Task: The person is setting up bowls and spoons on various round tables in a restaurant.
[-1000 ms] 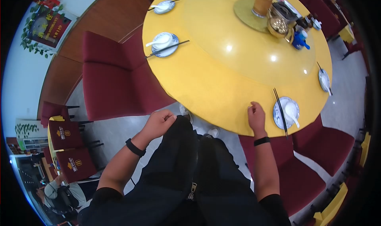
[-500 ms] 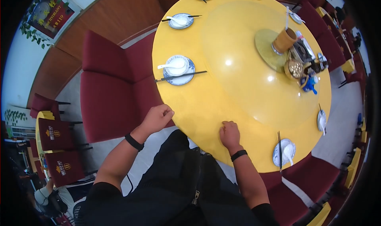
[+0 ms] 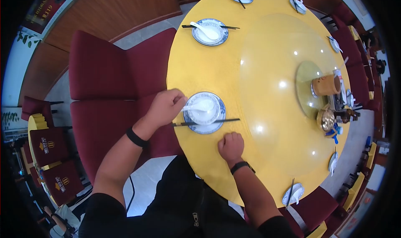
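Observation:
A blue-patterned plate [image 3: 222, 112] on the round table holds a small bowl with a white spoon [image 3: 202, 106] resting in it. Black chopsticks [image 3: 225, 120] lie across the plate's near side. My left hand [image 3: 165, 106] is beside this setting at the table edge, fingers curled, its fingertips right by the end of the spoon handle. Just below the chopsticks, my right hand [image 3: 231, 147] is closed in a loose fist over the yellow tablecloth [image 3: 200, 154]. Nothing shows in either hand. Dark bands circle both wrists.
Several more place settings ring the table, including a plate [image 3: 210, 41] further along. On the glass turntable [image 3: 275, 71] stand a brown holder [image 3: 326, 86] and a gold pot [image 3: 326, 120]. Dark red chairs [image 3: 104, 129] crowd the left side.
My view and body have moved along the table toward the nearest place setting. My left hand has come up beside the spoon handle; my right hand is now just below the chopsticks.

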A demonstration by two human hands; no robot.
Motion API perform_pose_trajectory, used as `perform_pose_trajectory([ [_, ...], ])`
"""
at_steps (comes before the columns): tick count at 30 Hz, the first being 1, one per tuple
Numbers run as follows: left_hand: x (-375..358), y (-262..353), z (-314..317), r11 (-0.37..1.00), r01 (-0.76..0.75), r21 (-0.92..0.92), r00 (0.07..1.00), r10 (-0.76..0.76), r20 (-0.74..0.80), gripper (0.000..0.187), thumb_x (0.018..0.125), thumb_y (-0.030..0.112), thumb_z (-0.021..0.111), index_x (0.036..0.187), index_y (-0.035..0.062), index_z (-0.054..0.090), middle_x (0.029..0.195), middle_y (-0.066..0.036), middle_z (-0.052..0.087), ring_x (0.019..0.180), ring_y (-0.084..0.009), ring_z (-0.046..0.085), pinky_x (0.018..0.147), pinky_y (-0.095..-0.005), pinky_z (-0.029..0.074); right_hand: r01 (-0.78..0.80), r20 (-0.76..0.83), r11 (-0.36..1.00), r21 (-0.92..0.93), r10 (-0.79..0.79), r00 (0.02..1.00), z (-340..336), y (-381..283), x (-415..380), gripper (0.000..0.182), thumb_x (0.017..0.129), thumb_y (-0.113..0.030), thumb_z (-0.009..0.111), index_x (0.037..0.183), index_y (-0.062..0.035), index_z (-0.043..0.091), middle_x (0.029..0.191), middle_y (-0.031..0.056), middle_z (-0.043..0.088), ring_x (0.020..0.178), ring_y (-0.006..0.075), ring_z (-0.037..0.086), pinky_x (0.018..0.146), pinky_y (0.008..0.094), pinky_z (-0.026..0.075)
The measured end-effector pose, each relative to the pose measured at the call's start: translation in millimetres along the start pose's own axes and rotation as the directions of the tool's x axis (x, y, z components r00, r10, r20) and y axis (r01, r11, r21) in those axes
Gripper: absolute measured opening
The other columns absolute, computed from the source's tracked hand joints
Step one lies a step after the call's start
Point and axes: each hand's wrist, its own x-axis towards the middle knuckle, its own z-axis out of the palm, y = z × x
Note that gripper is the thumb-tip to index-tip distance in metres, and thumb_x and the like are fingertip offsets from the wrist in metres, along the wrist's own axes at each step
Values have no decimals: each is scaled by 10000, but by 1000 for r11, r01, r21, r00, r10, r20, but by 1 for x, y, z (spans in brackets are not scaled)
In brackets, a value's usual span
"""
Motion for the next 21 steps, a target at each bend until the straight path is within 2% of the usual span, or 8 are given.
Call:
perform_pose_trajectory([
  [5, 114, -26, 4, 954, -141, 264, 986, 160, -50, 148, 869, 140, 632, 923, 2, 632, 823, -132, 637, 751, -257, 624, 672, -349, 493, -30, 29, 1000, 5, 30, 999, 0, -3, 4, 118, 665, -122, 630, 747, -88, 552, 732, 96, 513, 682, 297, 515, 596, 416, 430],
  [7, 165, -39, 10, 841, -362, 402, 900, 428, -86, 168, 854, 149, 638, 966, 25, 633, 926, -141, 642, 894, -309, 618, 756, -389, 503, -30, 28, 1000, 5, 30, 999, 1, -1, 5, 121, 665, -125, 631, 747, -88, 549, 735, 95, 513, 674, 295, 512, 591, 417, 428],
  [10, 234, -31, 17, 766, -404, 499, 873, 486, -39, 187, 827, 104, 628, 998, 30, 639, 989, -133, 641, 1002, -313, 591, 829, -401, 499, -39, 25, 999, 5, 39, 999, 1, -1, 6, 131, 657, -136, 637, 743, -87, 550, 734, 95, 511, 660, 290, 507, 579, 417, 425],
  [12, 285, -28, 27, 517, -457, 724, 842, 514, 164, 214, 781, 44, 617, 993, 41, 652, 984, -109, 649, 1023, -286, 583, 828, -396, 502, -24, 44, 1000, 16, 23, 999, -2, 0, 8, 135, 649, -140, 641, 738, -89, 555, 730, 89, 511, 656, 285, 505, 573, 411, 425],
  [13, 289, -26, 25, 517, -457, 723, 841, 516, 163, 214, 781, 44, 617, 993, 41, 652, 984, -109, 649, 1023, -286, 583, 828, -396, 502, -23, 43, 1000, 14, 23, 999, -3, 0, 5, 135, 649, -140, 641, 738, -89, 555, 730, 89, 511, 656, 285, 505, 573, 411, 425],
  [15, 306, -15, 31, 331, -395, 857, 918, 177, 355, 250, 746, 14, 608, 987, 60, 661, 994, -92, 652, 1035, -266, 573, 831, -389, 495, -48, 49, 999, 25, 46, 998, 0, 1, 4, 138, 640, -147, 646, 726, -94, 552, 720, 83, 506, 650, 278, 502, 569, 402, 425],
  [17, 310, -16, 36, 326, -441, 837, 896, 220, 386, 215, 753, 30, 616, 959, 71, 661, 999, -100, 647, 1044, -257, 561, 833, -397, 486, -62, 37, 997, 34, 61, 997, -2, -1, 5, 140, 639, -149, 647, 723, -96, 549, 715, 79, 503, 647, 273, 501, 569, 398, 425],
  [21, 311, -25, 32, 257, -379, 889, 925, 77, 372, 189, 825, 66, 566, 999, 57, 639, 1024, -142, 634, 1042, -263, 571, 855, -415, 472, -42, -9, 998, 37, 42, 999, -3, 1, 8, 142, 636, -157, 654, 715, -106, 548, 701, 69, 494, 641, 261, 498, 564, 388, 424],
])
